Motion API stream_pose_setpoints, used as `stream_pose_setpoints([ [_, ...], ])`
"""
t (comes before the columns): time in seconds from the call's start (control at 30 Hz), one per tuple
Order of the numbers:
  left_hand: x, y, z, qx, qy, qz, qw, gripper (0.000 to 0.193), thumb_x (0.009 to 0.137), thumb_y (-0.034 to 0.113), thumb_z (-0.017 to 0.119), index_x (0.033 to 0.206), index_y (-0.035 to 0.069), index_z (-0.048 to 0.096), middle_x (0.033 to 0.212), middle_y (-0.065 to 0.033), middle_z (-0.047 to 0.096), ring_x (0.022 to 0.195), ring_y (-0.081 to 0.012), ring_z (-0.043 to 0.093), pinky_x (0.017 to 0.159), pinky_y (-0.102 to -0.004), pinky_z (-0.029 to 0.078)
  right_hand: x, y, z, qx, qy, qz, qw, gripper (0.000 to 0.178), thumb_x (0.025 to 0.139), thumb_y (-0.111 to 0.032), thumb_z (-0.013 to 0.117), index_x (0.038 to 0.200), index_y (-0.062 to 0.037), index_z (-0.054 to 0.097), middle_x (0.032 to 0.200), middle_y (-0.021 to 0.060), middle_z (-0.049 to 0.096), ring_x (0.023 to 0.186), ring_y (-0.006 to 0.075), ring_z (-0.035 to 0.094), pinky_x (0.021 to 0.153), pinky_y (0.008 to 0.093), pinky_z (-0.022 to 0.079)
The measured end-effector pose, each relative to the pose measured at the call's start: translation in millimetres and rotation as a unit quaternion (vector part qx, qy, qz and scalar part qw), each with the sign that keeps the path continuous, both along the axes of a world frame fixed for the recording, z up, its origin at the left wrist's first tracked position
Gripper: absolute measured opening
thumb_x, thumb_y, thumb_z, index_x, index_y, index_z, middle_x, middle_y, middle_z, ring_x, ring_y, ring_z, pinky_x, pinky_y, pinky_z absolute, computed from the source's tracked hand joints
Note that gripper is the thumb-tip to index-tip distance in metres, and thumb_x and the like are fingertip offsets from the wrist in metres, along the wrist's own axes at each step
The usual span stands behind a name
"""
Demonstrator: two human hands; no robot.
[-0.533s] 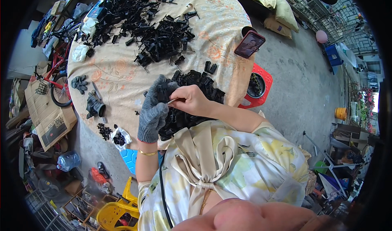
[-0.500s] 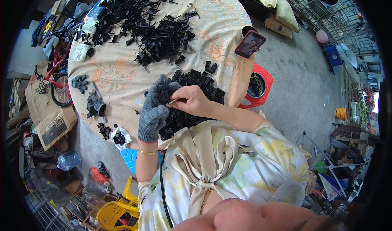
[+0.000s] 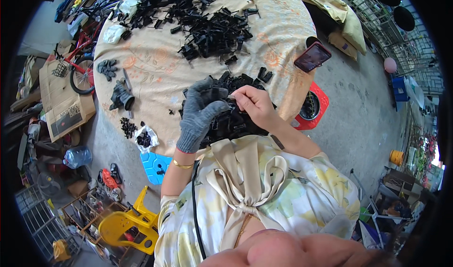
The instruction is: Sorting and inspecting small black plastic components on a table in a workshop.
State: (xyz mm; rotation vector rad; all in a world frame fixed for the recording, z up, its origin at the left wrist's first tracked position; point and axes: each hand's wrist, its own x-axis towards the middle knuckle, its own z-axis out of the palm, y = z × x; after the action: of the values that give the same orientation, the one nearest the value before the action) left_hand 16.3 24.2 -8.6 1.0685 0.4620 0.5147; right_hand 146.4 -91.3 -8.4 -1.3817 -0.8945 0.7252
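I see black parts (image 3: 231, 128) heaped at the table's (image 3: 151, 80) near edge, probably for easy reach. The left hand (image 3: 196, 116) curls half-open, its hold unclear to me; the right hand (image 3: 255, 107) pinches a pale strip (image 3: 231, 97).

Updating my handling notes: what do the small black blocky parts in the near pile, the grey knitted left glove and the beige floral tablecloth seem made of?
Small black blocky parts: likely moulded plastic, slightly glossy, from faint highlights and crisp edges.
Grey knitted glove: yarn, matte, with visible knit texture; fibre unclear.
Beige floral tablecloth: probably fabric, matte, draping softly; coated cloth remains possible.
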Motion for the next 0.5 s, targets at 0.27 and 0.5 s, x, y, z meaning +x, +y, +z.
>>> stream_pose_setpoints([
  [0.27, -2.9, -8.2, -0.1, 0.057, 0.042, -0.009, 0.997, 0.04, 0.079, 0.001, 0.063, 0.114, 0.004, 0.044, 0.1, -0.0055, 0.054, 0.089, -0.0116, 0.053, 0.08, -0.0251, 0.047, -0.3, 10.1, -0.1, -0.061, 0.007, 0.074, 0.995, 0.014, 0.088, -0.012, 0.055, 0.085, 0.0015, 0.06, 0.062, -0.0007, 0.054, 0.056, 0.0043, 0.048, 0.051, 0.0197, 0.039],
  [0.5, -4.3, -16.4, -2.3, 0.21, 0.083, 0.05, 0.973, 0.028, 0.079, 0.002, 0.063, 0.106, 0.0, 0.053, 0.097, -0.0081, 0.06, 0.087, -0.0133, 0.058, 0.079, -0.0257, 0.048, -4.4, 8.1, 9.9, -0.08, -0.029, 0.059, 0.995, 0.012, 0.086, -0.009, 0.055, 0.083, 0.0017, 0.061, 0.059, 0.0033, 0.056, 0.053, 0.0069, 0.051, 0.049, 0.023, 0.042],
])
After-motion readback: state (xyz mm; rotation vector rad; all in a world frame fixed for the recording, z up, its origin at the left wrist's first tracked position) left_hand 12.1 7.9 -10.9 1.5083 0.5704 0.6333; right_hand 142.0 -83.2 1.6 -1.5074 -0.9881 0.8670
